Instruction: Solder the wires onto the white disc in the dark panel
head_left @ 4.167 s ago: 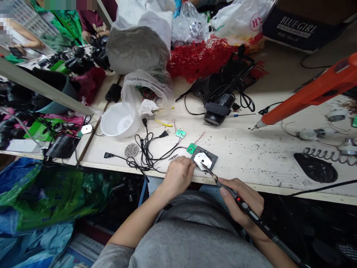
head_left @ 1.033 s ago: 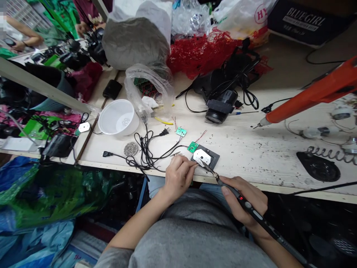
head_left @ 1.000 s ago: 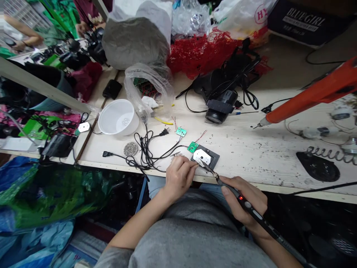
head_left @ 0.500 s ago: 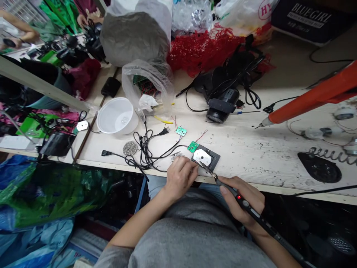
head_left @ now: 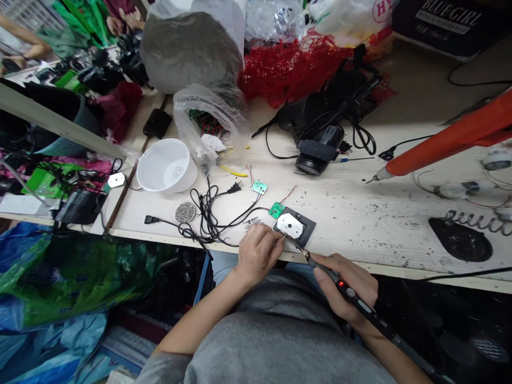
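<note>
small white plate [head_left: 288,225] sits in a dark square holder [head_left: 307,228] near the front edge of the pale wooden bench [head_left: 400,224], flat and apparently thin, with a hole near its middle. it looks light and stiff, but it may slide or lift if nudged, so the outer edges seem the best place to take hold of it, with the dark holder giving a firmer grip than the plate itself

the left hand [head_left: 256,256] is curled with its fingers drawn together, the fingertips [head_left: 278,241] just beside the plate's lower left side; whether they pinch something small cannot be told from this view. the right hand [head_left: 348,282] wraps around a black soldering pen [head_left: 362,305] like a pencil, a red light showing on the barrel, its thin metal tip reaching to the lower edge of the plate

a green circuit board [head_left: 276,210] with fine red wires lies just above the holder, a second green board [head_left: 260,187] lies farther off, and small metal pieces [head_left: 251,224] sit beside the left fingers, near a tangled black power cord [head_left: 208,210]
</note>
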`<state>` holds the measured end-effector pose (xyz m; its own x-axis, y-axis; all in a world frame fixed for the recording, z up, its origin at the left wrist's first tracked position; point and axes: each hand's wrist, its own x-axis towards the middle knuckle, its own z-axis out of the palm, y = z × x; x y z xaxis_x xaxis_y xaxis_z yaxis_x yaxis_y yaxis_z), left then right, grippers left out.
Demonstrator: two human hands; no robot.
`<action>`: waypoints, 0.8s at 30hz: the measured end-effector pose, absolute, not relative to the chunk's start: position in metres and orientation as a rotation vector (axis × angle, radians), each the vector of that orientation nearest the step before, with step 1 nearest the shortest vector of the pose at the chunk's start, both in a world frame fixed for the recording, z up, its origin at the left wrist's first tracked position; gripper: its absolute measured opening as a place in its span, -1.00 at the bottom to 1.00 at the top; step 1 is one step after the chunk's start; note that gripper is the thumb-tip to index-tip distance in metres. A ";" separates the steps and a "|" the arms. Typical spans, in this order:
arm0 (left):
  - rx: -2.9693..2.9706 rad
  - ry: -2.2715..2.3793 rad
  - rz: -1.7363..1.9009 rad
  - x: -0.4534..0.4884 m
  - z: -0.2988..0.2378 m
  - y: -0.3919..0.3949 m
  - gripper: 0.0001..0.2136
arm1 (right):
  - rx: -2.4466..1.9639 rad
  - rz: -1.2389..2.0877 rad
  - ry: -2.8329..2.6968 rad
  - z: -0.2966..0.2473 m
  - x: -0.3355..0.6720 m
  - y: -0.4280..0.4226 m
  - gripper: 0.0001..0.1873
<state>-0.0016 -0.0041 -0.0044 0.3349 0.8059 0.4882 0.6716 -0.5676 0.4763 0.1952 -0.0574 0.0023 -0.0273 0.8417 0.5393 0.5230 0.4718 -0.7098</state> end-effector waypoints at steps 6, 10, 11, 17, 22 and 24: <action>2.402 1.370 1.041 -0.002 -0.006 -0.004 -0.93 | -1.190 0.373 -1.689 0.002 0.194 -0.057 -0.68; 2.403 1.361 1.080 -0.001 -0.005 -0.003 -0.94 | -1.177 0.378 -1.694 -0.003 0.194 -0.060 -0.68; 2.403 1.360 1.085 -0.001 -0.005 -0.003 -0.94 | -1.177 0.377 -1.693 -0.003 0.194 -0.060 -0.68; 2.410 1.366 1.087 -0.001 -0.007 -0.002 -0.94 | -1.185 0.347 -1.648 -0.001 0.196 -0.064 -0.67; 2.376 1.334 1.102 0.000 -0.005 -0.002 -0.95 | -1.162 0.384 -1.674 0.001 0.197 -0.063 -0.64; 2.365 1.322 1.101 -0.001 -0.005 -0.003 -0.96 | -1.161 0.389 -1.675 0.001 0.197 -0.063 -0.65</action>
<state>-0.0006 -0.0027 -0.0046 0.3161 0.8037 0.5041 0.6413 -0.5726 0.5108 0.1966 -0.0626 0.0008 -0.0182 0.8341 0.5513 0.5056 0.4834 -0.7147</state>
